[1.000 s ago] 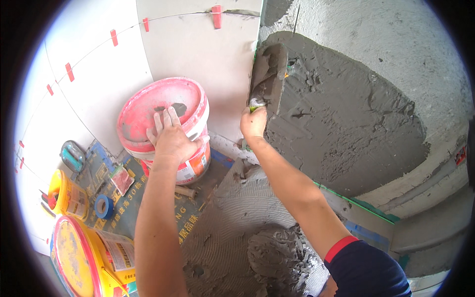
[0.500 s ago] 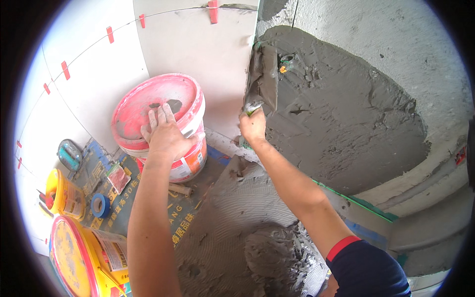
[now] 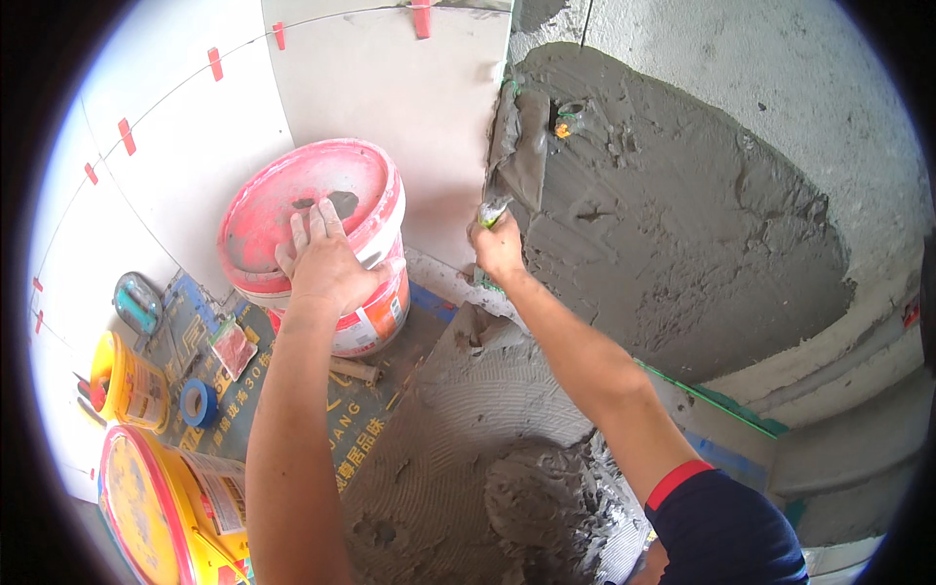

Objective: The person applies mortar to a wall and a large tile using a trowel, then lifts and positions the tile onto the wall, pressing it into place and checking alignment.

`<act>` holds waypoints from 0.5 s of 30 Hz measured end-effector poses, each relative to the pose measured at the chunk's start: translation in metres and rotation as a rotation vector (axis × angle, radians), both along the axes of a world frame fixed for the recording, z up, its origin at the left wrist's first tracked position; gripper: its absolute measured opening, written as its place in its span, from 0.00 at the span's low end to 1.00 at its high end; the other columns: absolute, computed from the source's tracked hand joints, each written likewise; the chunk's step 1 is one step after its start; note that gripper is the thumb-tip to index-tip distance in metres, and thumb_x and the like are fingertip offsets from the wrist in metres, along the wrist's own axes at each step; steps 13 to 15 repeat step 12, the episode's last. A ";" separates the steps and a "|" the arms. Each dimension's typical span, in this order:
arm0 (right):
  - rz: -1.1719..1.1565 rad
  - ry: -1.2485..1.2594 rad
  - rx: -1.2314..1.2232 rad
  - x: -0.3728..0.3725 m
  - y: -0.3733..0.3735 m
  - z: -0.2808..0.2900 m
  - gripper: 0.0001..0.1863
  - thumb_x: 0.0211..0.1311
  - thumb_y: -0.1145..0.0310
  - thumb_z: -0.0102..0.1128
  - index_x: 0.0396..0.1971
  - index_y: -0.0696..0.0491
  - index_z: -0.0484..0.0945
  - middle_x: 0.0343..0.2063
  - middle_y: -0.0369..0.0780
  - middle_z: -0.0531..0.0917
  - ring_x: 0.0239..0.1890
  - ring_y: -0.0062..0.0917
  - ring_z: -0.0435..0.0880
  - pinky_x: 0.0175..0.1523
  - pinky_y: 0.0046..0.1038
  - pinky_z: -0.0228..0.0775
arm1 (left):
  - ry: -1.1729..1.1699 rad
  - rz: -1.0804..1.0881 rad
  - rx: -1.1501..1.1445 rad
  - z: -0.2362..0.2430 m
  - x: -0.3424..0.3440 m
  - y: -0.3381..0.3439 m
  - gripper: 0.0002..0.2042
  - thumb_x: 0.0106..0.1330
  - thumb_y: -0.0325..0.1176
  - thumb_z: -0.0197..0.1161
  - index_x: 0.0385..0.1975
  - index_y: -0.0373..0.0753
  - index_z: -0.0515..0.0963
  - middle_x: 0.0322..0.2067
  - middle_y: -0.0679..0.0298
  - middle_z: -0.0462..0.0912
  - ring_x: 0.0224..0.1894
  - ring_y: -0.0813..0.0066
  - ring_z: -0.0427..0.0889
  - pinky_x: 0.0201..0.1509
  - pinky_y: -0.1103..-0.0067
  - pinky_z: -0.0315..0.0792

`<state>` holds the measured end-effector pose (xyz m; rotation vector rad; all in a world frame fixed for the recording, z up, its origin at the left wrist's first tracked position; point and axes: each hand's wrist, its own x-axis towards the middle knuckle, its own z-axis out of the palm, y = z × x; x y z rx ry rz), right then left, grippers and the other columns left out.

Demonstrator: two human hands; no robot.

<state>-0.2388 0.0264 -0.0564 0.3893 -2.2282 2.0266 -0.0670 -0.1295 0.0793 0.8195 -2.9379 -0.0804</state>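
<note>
Mortar-caked flat steel trowel [image 3: 517,146] pressed against the wet grey mortar bed [image 3: 682,224] on the wall, right at the edge of the pale wall tile [image 3: 390,88]; long axis near vertical, blade up, green handle down. Right hand [image 3: 499,246] below it, fingers clamped round the handle. Left hand [image 3: 327,261] resting flat on the rim of the pink plastic bucket [image 3: 317,219], fingers spread, gripping nothing. Likely risks: mortar smeared onto the tile face by a blade drifting left, or the bucket tipped under leaning weight. Yellow tubs [image 3: 146,487] and blue tape roll [image 3: 200,402] on the floor.
</note>
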 end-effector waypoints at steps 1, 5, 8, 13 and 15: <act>0.005 0.000 0.000 0.006 -0.003 0.001 0.14 0.46 0.70 0.56 0.33 0.60 0.72 0.27 0.46 0.80 0.32 0.35 0.80 0.42 0.34 0.70 | 0.000 0.005 0.000 0.000 0.001 -0.001 0.57 0.49 0.63 0.65 0.69 0.34 0.39 0.69 0.54 0.46 0.72 0.58 0.40 0.70 0.55 0.43; 0.041 -0.039 -0.118 0.011 0.001 -0.002 0.11 0.46 0.71 0.55 0.32 0.57 0.71 0.24 0.38 0.77 0.28 0.25 0.77 0.36 0.28 0.69 | -0.001 -0.010 0.006 0.000 -0.004 0.004 0.57 0.49 0.62 0.65 0.69 0.34 0.39 0.69 0.53 0.46 0.72 0.58 0.39 0.70 0.55 0.42; 0.083 -0.071 -0.188 0.024 0.001 -0.002 0.10 0.46 0.73 0.54 0.32 0.57 0.71 0.23 0.36 0.76 0.27 0.22 0.75 0.34 0.26 0.68 | -0.003 -0.016 0.025 0.003 -0.003 0.006 0.57 0.48 0.62 0.65 0.69 0.34 0.39 0.70 0.53 0.45 0.73 0.58 0.38 0.71 0.55 0.41; 0.311 -0.084 -0.129 0.084 0.012 0.012 0.11 0.48 0.78 0.47 0.34 0.55 0.70 0.24 0.38 0.76 0.30 0.24 0.76 0.38 0.30 0.69 | -0.057 0.018 0.066 0.009 0.004 0.000 0.57 0.49 0.62 0.66 0.69 0.34 0.37 0.70 0.54 0.43 0.73 0.58 0.34 0.71 0.55 0.39; 0.311 -0.084 -0.129 0.084 0.012 0.012 0.11 0.48 0.78 0.47 0.34 0.55 0.70 0.24 0.38 0.76 0.30 0.24 0.76 0.38 0.30 0.69 | -0.057 0.018 0.066 0.009 0.004 0.000 0.57 0.49 0.62 0.66 0.69 0.34 0.37 0.70 0.54 0.43 0.73 0.58 0.34 0.71 0.55 0.39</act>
